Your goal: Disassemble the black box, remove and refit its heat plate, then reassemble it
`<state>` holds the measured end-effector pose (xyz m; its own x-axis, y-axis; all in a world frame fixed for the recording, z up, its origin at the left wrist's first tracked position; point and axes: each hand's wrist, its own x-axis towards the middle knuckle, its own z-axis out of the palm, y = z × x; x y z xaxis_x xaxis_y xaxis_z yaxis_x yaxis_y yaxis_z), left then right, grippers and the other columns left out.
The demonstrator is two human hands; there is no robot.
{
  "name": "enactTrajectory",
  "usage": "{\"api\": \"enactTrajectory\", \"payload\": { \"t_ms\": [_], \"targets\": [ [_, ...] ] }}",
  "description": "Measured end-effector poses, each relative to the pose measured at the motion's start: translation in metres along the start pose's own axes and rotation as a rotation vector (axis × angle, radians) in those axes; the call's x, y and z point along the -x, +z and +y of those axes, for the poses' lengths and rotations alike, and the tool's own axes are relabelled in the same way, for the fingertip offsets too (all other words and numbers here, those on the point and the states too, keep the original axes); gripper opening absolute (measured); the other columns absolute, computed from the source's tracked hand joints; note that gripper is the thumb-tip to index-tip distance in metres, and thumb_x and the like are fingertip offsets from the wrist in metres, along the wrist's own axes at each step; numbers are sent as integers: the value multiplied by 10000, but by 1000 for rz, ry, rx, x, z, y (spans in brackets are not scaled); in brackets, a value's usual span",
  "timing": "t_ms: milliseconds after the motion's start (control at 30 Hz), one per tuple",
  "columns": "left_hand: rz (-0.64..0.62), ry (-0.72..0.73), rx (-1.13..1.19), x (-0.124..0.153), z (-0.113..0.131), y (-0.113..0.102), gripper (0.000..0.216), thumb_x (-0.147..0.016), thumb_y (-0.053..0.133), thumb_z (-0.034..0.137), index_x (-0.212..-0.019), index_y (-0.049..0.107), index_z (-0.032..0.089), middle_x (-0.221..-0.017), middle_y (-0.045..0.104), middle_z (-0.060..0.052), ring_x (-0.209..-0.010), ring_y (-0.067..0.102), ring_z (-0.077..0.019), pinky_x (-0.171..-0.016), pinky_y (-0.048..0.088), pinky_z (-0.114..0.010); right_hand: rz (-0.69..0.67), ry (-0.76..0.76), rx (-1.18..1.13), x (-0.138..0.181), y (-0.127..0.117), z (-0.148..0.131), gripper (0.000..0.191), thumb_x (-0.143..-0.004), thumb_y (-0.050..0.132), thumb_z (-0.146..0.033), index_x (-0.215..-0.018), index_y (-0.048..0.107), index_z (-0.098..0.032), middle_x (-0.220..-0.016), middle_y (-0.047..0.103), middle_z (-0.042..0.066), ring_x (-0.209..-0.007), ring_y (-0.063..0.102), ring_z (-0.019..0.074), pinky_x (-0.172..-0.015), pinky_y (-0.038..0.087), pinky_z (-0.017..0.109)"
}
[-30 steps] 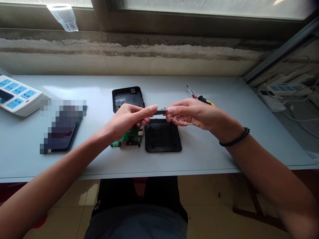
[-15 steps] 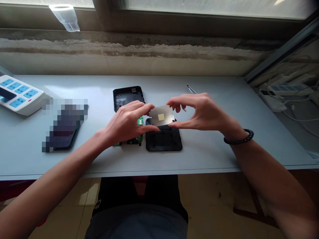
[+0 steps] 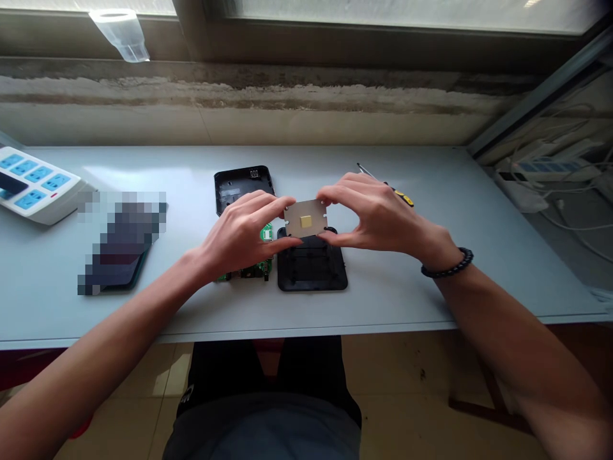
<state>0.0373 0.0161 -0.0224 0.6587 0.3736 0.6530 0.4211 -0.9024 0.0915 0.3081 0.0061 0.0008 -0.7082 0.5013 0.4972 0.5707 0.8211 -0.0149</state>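
Note:
Between my hands is a thin metal plate (image 3: 316,214), notched at its edges, with a small yellowish square pad in its middle. My left hand (image 3: 244,230) pinches its left corners between thumb and fingers. At its right corners, my right hand (image 3: 378,214) grips it the same way. The plate hangs above the top of a flat black plastic cover (image 3: 312,265) lying on the desk. Partly hidden under my left hand is a green circuit board (image 3: 267,267). Behind that hand lies a second black plastic shell (image 3: 244,182), its inside facing up.
A screwdriver (image 3: 402,195) with a yellow-and-black handle lies behind my right hand, partly covered. On the left are a phone (image 3: 124,255), blurred out in part, and a white power strip (image 3: 52,201). The desk's front edge (image 3: 383,332) runs near my body.
My right hand has come slightly left and now closes on the plate's right side. The plate has tilted a little, and more of the screwdriver shows.

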Motion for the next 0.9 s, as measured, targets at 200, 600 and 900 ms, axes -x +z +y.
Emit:
{"api": "enactTrajectory", "payload": {
  "t_ms": [200,600,900],
  "targets": [
    [77,73,-66,0,2,4,459,-947,759,400,-1272,613,112,-959,754,-104,-861,697,-218,-797,572,-343,36,2,20,1,4,0,251,-878,692,-244,-1096,634,-133,-949,704,78,-870,603,210,-833,505,372],
    [111,94,-121,0,5,5,427,-971,727,401,-1267,589,127,-983,760,-105,-858,703,-220,-797,574,-350,89,-29,67,0,6,0,268,-879,676,-231,-1128,615,-151,-975,698,87,-892,604,215,-830,521,386],
    [72,68,-142,2,2,5,455,-975,717,429,-1285,597,119,-957,751,-101,-868,700,-228,-793,557,-357,86,-38,88,1,6,0,283,-859,700,-233,-1110,609,-139,-963,699,89,-876,599,214,-810,531,389]
  ]
}}
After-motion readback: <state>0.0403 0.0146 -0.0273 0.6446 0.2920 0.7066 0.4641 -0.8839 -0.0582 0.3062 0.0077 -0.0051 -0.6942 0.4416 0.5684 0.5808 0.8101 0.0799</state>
